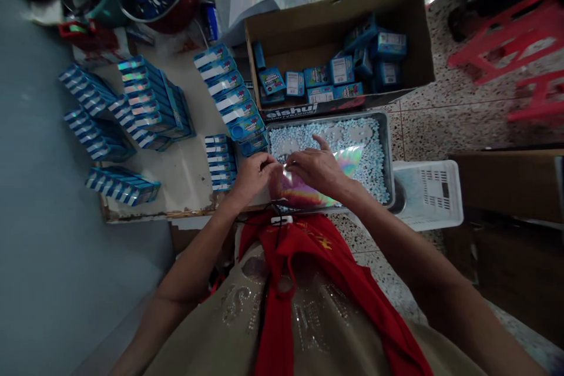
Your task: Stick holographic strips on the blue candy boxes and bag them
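An iridescent, shiny sheet or pouch (304,192) lies over a metal tray (386,147) filled with small pale blue and white pellets (374,173). My left hand (255,175) pinches near the sheet's upper left edge, fingers closed. Close beside it, my right hand (315,169) also pinches that edge with thumb and finger, its index finger raised over the pellets. Just left of my left hand stands a stack of small blue boxes (220,161). A longer row of blue boxes (233,97) leans up toward the carton.
An open cardboard carton (339,3) holding several blue boxes stands behind the tray. More blue boxes (154,100) are stacked at left. A bowl of blue items (165,17) sits at the back. A white basket (429,194) is right of the tray; red stools (506,35) stand farther right.
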Available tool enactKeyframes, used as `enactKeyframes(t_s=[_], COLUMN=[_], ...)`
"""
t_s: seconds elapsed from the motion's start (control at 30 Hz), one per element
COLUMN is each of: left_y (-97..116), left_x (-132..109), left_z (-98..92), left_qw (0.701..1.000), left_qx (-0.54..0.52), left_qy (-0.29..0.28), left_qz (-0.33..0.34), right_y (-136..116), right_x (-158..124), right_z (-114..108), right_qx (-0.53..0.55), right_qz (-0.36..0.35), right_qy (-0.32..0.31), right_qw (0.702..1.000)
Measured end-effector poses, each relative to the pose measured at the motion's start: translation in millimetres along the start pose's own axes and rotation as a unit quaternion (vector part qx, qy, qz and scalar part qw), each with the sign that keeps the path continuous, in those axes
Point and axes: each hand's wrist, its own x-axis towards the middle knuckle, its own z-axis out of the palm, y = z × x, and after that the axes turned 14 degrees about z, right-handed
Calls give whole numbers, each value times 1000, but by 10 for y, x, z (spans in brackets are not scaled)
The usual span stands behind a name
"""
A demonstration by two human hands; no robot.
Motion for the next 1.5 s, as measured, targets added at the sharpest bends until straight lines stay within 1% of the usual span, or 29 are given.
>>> enactKeyframes(t_s=[0.13,0.27,0.43,0.57,0.63,0.7,0.8,0.87,0.93,1.0,1.03,1.1,1.17,1.23,1.3,1.37,1.4,1.43,1.5], left_y=[25,27,10,-7,-54,-131,-257,-315,-351,-383,-407,-481,-595,-738,-888,-1026,-1085,-1137,-1218], left_x=[-101,-203,-204,-209,-221,-227,-214,-193,-174,-170,-175,-196,-223,-243,-248,-241,-235,-230,-223], left_z=[-50,-62,-97,-157,-156,-117,-2,91,179,256,292,361,434,512,592,664,696,723,762], left_qw=[999,999,999,992,985,972,945,924,906,896,894,896,896,886,866,849,846,847,857], left_qx=[21,31,-10,-64,-109,-160,-238,-293,-340,-362,-363,-345,-322,-318,-333,-350,-356,-359,-358], left_qy=[18,35,35,74,86,103,146,163,160,153,151,159,181,203,217,230,234,235,226], left_qz=[20,15,-32,-75,-106,-139,-173,-184,-192,-205,-213,-230,-246,-270,-304,-322,-320,-314,-295], right_y=[81,148,80,18,-10,-41,-79,-77,-42,21,59,129,177,191,172,134,114,95,68], right_x=[63,93,108,138,189,270,426,535,642,745,792,867,901,879,802,688,627,570,485], right_z=[37,53,26,-20,-31,-45,-129,-239,-349,-391,-368,-231,-3,258,511,741,846,944,1115], right_qx=[67,119,124,112,101,90,98,123,146,138,115,41,-36,-101,-149,-168,-165,-156,-134], right_qz=[16,35,25,10,18,47,80,74,57,40,35,32,36,43,44,41,38,33,24], right_qy=[-46,-70,-72,-71,-85,-122,-189,-217,-253,-288,-294,-277,-246,-215,-158,-80,-47,-23,-2], right_qw=[997,990,989,991,991,987,974,966,955,947,948,960,968,970,975,982,984,987,991])
